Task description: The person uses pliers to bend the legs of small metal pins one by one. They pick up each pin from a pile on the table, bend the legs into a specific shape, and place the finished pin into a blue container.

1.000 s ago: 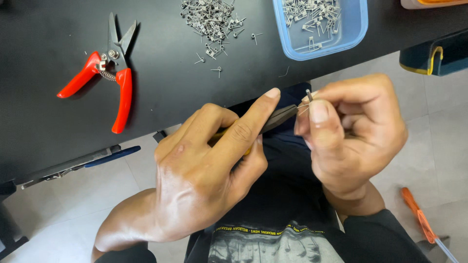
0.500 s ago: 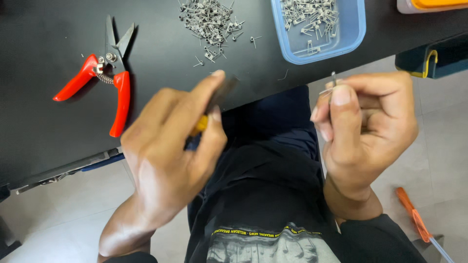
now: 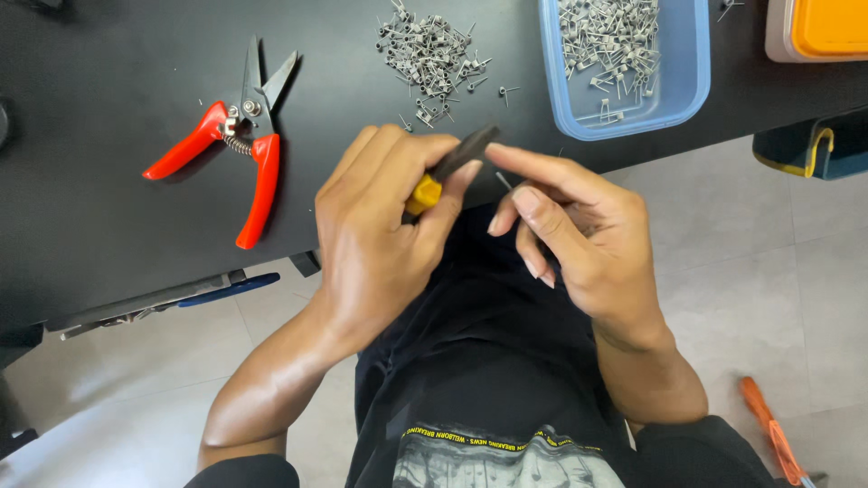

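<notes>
- I'm closing L hand (image 3: 380,226) round a yellow-black tool (image 3: 448,172) at the counter (image 3: 108,108) front edge.
- R hand (image 3: 579,235) is pinching a thin wire piece (image 3: 504,181), fingers curled.

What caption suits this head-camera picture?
Left hand grips a yellow-handled tool; right hand pinches a thin wire piece beside the black table.

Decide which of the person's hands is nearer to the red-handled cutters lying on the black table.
Left. The left hand, gripping a yellow-and-black tool, sits just right of the red-handled cutters. The right hand lies farther right, beyond the left hand.
</notes>
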